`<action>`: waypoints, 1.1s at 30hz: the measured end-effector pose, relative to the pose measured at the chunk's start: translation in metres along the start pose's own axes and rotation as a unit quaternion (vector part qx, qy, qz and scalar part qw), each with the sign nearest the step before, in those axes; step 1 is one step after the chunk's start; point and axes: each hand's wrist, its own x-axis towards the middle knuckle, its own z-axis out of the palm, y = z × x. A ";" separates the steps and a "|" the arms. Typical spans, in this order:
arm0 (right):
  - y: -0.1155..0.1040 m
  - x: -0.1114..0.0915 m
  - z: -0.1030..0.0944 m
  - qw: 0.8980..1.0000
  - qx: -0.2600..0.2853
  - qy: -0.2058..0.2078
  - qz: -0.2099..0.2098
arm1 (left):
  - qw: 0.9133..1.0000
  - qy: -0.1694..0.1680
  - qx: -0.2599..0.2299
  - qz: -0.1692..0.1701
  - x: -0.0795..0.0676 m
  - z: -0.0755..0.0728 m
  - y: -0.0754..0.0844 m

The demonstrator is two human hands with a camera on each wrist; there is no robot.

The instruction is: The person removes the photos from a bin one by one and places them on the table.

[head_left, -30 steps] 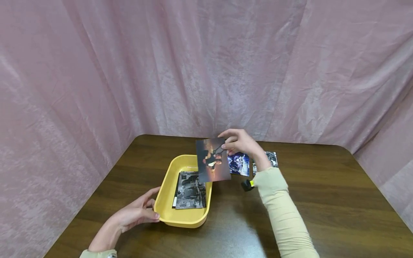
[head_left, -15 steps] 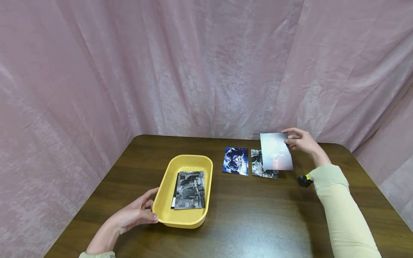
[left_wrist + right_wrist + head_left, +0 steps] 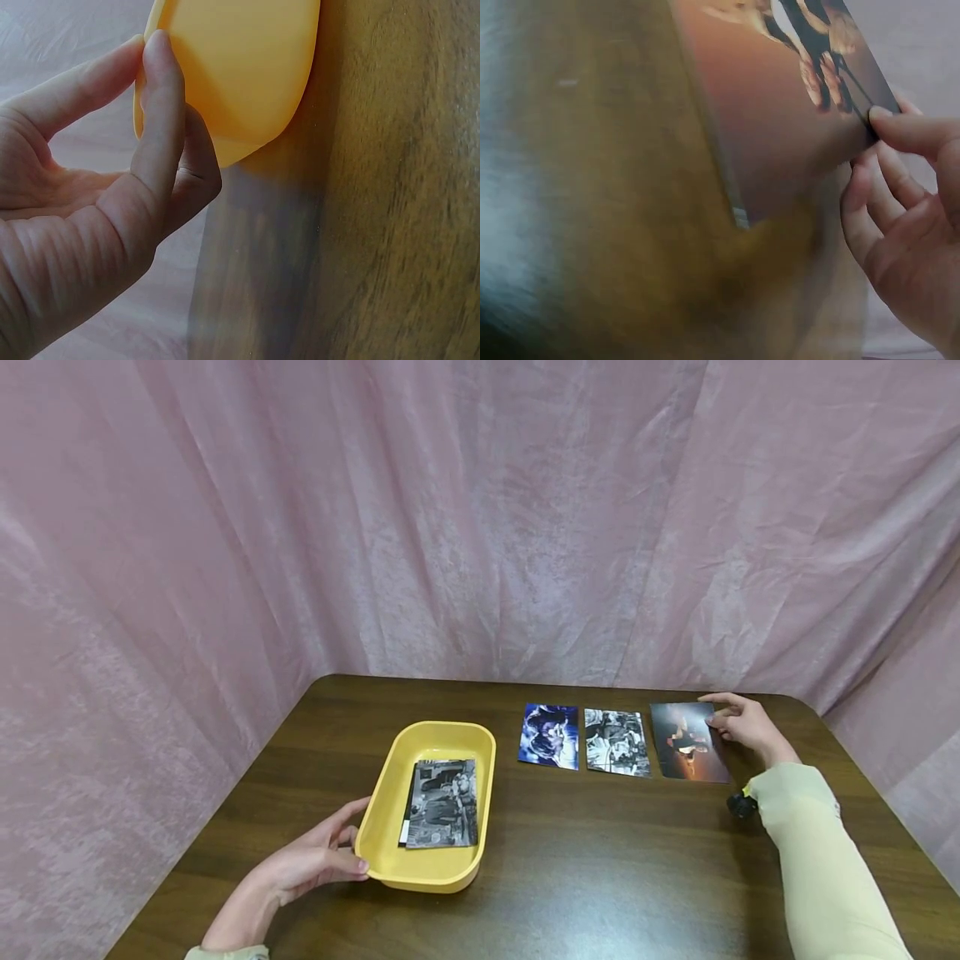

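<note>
At the back right of the table, my right hand pinches the right edge of a dark orange-toned photo. In the right wrist view the thumb lies on the face of that photo, with fingers behind it. My left hand pinches the near left rim of a yellow plastic tub; the left wrist view shows thumb and fingers meeting at the wall of the tub. Inside the tub lies a black-and-white photo, with the edge of another card showing under its left side.
A blue-purple photo and a black-and-white photo lie in a row, left of the pinched one. The brown wooden table ends at a pink curtain behind it. A black wrist device sits at the right cuff.
My right hand has carried the orange-toned photo from above the tub rightward, past the two others, and lowered it at the row's right end. The left hand stays on the tub.
</note>
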 end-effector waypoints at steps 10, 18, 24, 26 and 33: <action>0.008 0.003 0.020 0.995 -0.093 0.038 0.024 | 1.000 -0.004 0.002 0.000 0.001 0.000 0.000; 0.006 0.001 0.026 0.993 -0.111 0.037 0.035 | 1.000 -0.005 0.005 0.002 0.002 -0.001 0.000; 0.006 0.000 0.031 0.993 -0.103 0.047 0.029 | 1.000 -0.002 0.006 0.000 0.001 -0.001 -0.001; 0.007 0.001 0.032 0.993 -0.103 0.049 0.031 | 1.000 -0.002 0.006 0.001 -0.001 -0.001 -0.002; 0.005 0.002 0.031 0.992 -0.104 0.060 0.031 | 1.000 -0.006 0.007 0.006 -0.003 -0.005 -0.001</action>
